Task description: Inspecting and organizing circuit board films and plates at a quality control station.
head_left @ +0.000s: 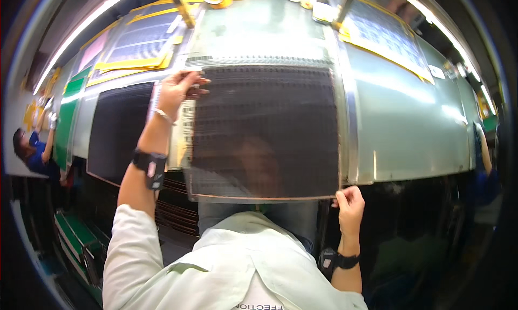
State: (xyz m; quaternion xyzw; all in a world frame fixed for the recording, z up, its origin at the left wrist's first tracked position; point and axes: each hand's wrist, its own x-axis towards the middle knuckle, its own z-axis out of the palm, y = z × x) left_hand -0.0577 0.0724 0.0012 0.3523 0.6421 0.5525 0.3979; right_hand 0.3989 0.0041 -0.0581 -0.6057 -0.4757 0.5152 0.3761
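1. A person in a pale shirt stands at a bench [280,37], seen from above, with a large dark rectangular panel [264,137] directly in front. The panel has thin copper-coloured edges; its near edge lies close to the person's waist.
2. The left hand [183,89] is at the panel's far left corner, fingers slightly spread over the edge. Whether they grip it or only touch it cannot be told.
3. The right hand [349,201] is at the near right corner, thumb and fingers pinched together on it.
4. A second dark panel [123,129] lies to the left, apart from the first; a bare metal surface [407,129] extends to the right.
5. The step in hand appears to be positioning or lifting the panel by opposite corners; which of the two is unclear.
6. The next move probably calls for both hands working together, keeping the sheet level and touching only its edges.
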